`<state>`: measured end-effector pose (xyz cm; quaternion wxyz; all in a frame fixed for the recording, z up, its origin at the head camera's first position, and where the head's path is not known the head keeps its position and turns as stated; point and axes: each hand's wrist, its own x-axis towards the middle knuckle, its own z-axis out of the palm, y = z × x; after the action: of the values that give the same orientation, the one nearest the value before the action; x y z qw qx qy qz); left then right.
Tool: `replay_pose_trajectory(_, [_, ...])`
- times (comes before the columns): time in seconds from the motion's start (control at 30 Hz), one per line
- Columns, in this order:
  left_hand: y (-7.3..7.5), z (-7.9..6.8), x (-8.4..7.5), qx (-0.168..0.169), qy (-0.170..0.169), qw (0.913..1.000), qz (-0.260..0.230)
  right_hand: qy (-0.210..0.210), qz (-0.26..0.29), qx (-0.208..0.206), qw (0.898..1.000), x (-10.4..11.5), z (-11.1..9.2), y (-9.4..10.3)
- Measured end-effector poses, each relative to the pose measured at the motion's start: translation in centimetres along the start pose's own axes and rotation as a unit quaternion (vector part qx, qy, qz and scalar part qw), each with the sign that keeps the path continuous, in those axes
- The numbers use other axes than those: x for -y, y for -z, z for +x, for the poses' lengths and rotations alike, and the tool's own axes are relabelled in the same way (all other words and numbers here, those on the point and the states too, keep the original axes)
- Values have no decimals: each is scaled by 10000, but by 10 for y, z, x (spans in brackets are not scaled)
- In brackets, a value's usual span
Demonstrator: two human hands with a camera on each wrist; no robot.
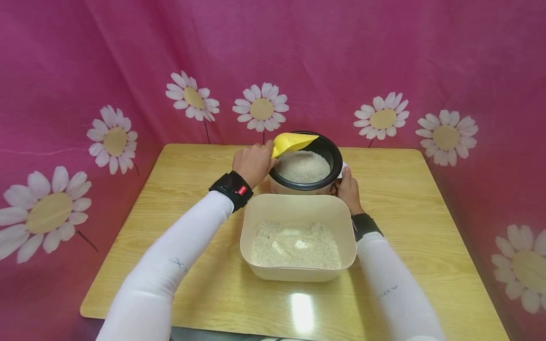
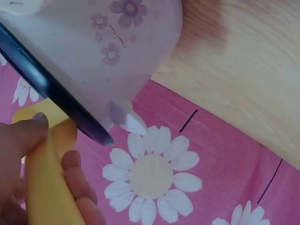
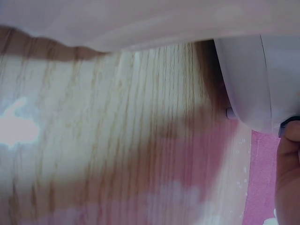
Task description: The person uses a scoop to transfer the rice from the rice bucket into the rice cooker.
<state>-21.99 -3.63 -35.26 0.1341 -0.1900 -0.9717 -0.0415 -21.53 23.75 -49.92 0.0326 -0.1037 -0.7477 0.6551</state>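
Observation:
My left hand [image 1: 254,163] grips the handle of a yellow scoop [image 1: 294,141], fingers wrapped round it. The scoop's bowl is over the dark inner pot [image 1: 334,150] of a rice cooker [image 2: 93,51], and white rice [image 1: 304,166] lies in that pot. Purple flowers decorate the cooker's pale body in the left wrist view. On its right side my right hand [image 1: 350,192] holds the cooker by its side handle [image 1: 340,170], partly hidden by the fingers. Nearer to me stands a cream basin [image 1: 298,273] with grain spread over its bottom.
Both containers stand on a light wooden table [image 1: 200,284], the cooker close to its far edge. A pink curtain [image 1: 315,57] with large white daisies hangs behind and along both sides. The basin sits between my forearms.

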Motion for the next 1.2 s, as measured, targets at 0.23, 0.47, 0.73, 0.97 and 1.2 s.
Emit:
replay_pose_trajectory(0.23, [-4,-5,7,-199,91,9997,115,-132,-75,157,9998,-2,-4,-2])
replay_pose_trajectory(0.47, [3,-10,18,-153,298,9986,-415,-22,-32,-26,10000,-2,-2,-4])
replay_pose_trajectory(0.73, [14,-20,48,-259,940,9879,-1210,-113,-154,12,9998,1,-3,-3])
replay_pose_trajectory(0.97, [22,-35,85,-153,1534,9714,-1805,-252,-181,7,9995,-1,2,0])
replay_pose_trajectory(1.2, [21,-63,104,146,1603,9550,-2492,-142,-218,11,9997,1,2,-1])
